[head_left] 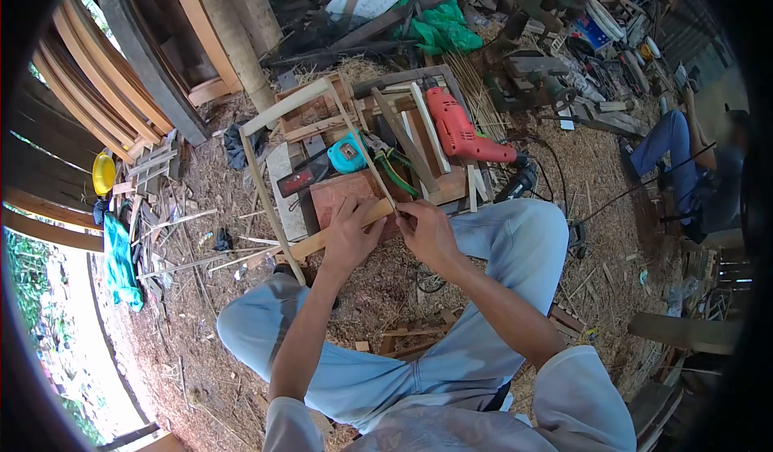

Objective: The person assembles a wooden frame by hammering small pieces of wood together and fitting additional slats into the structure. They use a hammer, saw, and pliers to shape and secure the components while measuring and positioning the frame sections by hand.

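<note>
My left hand (pixel 352 231) is closed round a light wooden strip (pixel 310 245) near its right end. Beside it, my right hand (pixel 427 231) has its fingers pinched at the corner where that strip meets a thin upright of a wooden frame (pixel 262 186). Whatever small thing may be between those fingers is hidden. The frame stands open in front of me, its far bar (pixel 286 106) away from my body. Just beyond my hands lie a reddish board (pixel 342 194), a teal tape measure (pixel 347 154) and green-handled pliers (pixel 396 177).
A red power drill (pixel 463 130) lies beyond my right hand, its cable trailing right. Wood shavings and sticks cover the ground. Another person (pixel 684 162) sits at the far right. Long planks (pixel 145 57) lean at the upper left, near a yellow helmet-like object (pixel 104 173).
</note>
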A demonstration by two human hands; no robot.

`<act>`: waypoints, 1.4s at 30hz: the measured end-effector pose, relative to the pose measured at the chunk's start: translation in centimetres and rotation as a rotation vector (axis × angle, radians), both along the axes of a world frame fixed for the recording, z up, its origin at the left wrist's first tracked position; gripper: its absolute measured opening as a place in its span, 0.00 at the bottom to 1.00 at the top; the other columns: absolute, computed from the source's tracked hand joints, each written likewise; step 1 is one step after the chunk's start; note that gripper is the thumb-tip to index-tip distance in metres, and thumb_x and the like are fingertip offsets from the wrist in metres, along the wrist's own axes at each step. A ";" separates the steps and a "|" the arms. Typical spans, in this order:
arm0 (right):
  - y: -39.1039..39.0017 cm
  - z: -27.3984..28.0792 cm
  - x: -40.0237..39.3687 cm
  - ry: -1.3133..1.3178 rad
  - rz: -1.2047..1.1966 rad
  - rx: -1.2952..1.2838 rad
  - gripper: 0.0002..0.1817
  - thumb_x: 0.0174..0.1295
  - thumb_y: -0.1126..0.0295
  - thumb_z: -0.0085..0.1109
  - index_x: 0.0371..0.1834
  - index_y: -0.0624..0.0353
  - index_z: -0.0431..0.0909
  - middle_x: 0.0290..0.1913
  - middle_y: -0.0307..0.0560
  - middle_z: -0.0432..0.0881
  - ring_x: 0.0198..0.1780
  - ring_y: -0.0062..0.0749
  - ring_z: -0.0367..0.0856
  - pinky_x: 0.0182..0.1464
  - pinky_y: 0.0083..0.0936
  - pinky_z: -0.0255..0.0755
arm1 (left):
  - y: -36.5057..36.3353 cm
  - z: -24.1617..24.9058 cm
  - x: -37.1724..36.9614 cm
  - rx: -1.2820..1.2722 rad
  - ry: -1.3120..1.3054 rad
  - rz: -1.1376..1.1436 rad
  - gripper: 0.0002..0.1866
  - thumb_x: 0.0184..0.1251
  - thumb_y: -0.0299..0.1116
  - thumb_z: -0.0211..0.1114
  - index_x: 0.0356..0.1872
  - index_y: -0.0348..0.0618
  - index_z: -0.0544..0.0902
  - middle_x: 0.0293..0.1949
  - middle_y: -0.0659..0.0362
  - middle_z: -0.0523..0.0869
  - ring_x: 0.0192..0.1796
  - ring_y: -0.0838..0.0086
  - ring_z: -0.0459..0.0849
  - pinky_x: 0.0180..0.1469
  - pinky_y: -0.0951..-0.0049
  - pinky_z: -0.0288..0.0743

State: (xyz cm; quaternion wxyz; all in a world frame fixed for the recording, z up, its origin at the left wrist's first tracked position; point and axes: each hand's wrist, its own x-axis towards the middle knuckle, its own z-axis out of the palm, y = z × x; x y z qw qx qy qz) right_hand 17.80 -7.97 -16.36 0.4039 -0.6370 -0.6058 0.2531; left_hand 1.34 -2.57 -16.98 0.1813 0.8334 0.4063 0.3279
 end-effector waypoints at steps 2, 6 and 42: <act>0.1 0.3 -0.1 0.008 -0.003 -0.022 0.10 0.56 0.76 0.60 0.41 0.66 0.81 0.38 0.61 0.81 0.38 0.58 0.81 0.38 0.44 0.75 | 0.0 0.0 -0.1 -0.046 0.007 0.005 0.19 0.49 0.27 0.72 0.45 0.37 0.82 0.38 0.53 0.77 0.44 0.57 0.77 0.48 0.58 0.73; 0.1 0.7 -0.6 -0.080 -0.035 0.013 0.13 0.56 0.76 0.64 0.45 0.66 0.82 0.35 0.57 0.81 0.32 0.46 0.82 0.35 0.34 0.75 | 0.1 -0.3 -0.2 -0.069 -0.005 0.027 0.19 0.48 0.27 0.72 0.45 0.37 0.82 0.38 0.53 0.77 0.44 0.56 0.76 0.49 0.58 0.73; 3.5 -4.2 -0.9 0.161 -0.246 -0.076 0.18 0.51 0.60 0.71 0.33 0.68 0.85 0.26 0.53 0.85 0.29 0.39 0.85 0.35 0.32 0.74 | -6.0 -1.6 -13.3 -0.862 -0.938 0.578 0.14 0.63 0.26 0.66 0.49 0.33 0.79 0.40 0.55 0.86 0.39 0.76 0.83 0.38 0.79 0.76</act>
